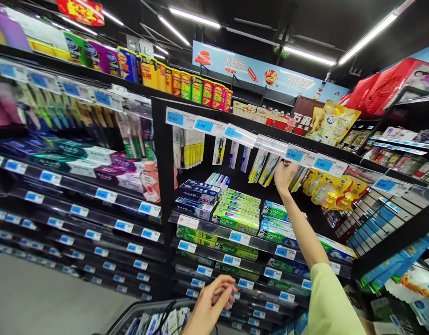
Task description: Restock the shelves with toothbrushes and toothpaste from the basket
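My right hand (284,176) is raised to the row of hanging packs just under the price rail. Its fingers are bent inward at the hooks, and what they grip is partly hidden. Close on its left hang yellow-and-white toothbrush packs (269,170); narrow packs (298,177) hang on its right. My left hand (214,302) is low in front of the shelves, fingers loosely curled, thumb apart from them, nothing visible in it. Below it on the left is a dark-rimmed basket (130,312) holding many slim packs (158,323).
Green toothpaste boxes (237,218) are stacked on the shelf below the hooks. Yellow duck-shaped packs (335,193) hang at the right, beside a wire mesh divider (371,223). A black upright (161,158) separates the shelf bays. Grey floor (43,293) lies lower left.
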`<state>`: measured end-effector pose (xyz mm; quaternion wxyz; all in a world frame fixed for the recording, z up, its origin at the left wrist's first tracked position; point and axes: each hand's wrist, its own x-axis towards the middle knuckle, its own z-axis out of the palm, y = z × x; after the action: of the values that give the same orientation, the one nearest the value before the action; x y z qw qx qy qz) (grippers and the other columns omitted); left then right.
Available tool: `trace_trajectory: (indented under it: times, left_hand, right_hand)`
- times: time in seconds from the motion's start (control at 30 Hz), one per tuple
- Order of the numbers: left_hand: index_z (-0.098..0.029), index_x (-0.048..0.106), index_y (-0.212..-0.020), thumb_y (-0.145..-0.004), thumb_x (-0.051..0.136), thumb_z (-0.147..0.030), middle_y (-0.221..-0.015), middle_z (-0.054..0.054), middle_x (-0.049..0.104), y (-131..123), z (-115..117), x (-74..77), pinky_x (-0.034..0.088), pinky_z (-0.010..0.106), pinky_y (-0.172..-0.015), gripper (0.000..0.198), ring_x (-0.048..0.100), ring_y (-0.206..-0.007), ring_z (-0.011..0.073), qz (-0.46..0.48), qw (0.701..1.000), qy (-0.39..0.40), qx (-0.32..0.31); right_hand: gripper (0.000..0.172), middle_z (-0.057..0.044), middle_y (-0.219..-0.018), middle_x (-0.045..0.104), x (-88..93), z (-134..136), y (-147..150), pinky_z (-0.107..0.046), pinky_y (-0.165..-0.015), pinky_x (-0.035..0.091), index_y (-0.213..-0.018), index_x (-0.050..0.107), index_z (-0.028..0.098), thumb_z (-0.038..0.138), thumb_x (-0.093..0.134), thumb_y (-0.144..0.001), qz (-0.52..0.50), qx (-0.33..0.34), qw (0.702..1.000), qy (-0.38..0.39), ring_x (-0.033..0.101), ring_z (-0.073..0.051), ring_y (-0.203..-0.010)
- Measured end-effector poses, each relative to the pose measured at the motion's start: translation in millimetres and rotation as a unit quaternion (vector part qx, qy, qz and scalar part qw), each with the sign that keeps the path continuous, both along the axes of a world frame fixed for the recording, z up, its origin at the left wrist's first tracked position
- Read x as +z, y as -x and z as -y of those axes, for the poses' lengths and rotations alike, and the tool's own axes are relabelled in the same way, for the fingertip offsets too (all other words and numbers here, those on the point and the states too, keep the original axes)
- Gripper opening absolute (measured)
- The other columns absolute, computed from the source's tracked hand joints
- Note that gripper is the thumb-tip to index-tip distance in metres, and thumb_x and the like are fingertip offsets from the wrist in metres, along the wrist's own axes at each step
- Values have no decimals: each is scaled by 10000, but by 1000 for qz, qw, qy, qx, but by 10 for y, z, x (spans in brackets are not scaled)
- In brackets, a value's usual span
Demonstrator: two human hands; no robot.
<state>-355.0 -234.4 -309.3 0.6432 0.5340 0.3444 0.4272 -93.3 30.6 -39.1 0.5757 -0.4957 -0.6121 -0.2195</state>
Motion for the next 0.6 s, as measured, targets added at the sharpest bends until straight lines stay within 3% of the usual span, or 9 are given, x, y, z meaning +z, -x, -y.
trace_trajectory:
  times: [0.07, 0.2, 0.4, 0.5, 0.6]
  left_hand:
    - [-195, 682, -1083, -883, 624, -703, -952, 92, 733, -14, 17, 17, 566, 292, -657, 549, 713, -795, 210, -3, 1000, -2, 8]
    - [-191, 681, -1078, -882, 617, -712, -952, 91, 731, -44, 70, 133, 565, 294, -674, 560, 712, -806, 209, -18, 1000, -1, -15]
    - [-188, 671, -1093, -889, 604, -710, -969, 94, 727, 17, 135, 178, 571, 304, -700, 565, 711, -817, 209, -36, 999, 7, -21]
    - [-195, 664, -1110, -907, 594, -689, -979, 94, 728, 98, 163, 157, 576, 308, -714, 539, 708, -834, 212, -37, 999, 12, -4]
    - [-206, 662, -1112, -932, 582, -653, -982, 90, 727, 183, 199, 167, 575, 311, -726, 488, 703, -855, 216, -30, 999, 14, 9]
  right_hand:
    - [310, -148, -1160, 648, -108, 97, 136, -466, -1034, 474, -1073, 667, 184, 173, 366, -999, 62, -17, 998, -19, 584, -277, -1168]
    - [427, -152, -1451, 566, -112, 119, 370, -515, -1200, 339, -1381, 595, 191, 158, 404, -1002, 256, -11, 966, 44, 450, -296, -1421]
    - [572, -192, -1597, 448, -28, -263, 348, -581, -1246, 266, -1541, 418, 108, 231, 432, -983, 250, -32, 958, 138, 323, -334, -1531]
    - [594, -208, -1604, 435, -42, -413, 263, -600, -1247, 264, -1530, 417, 82, 228, 470, -956, 258, -19, 953, 160, 293, -346, -1548]
    - [517, -193, -1593, 450, -68, -333, 347, -642, -1232, 276, -1467, 494, 126, 227, 490, -960, 253, 0, 955, 157, 287, -361, -1548]
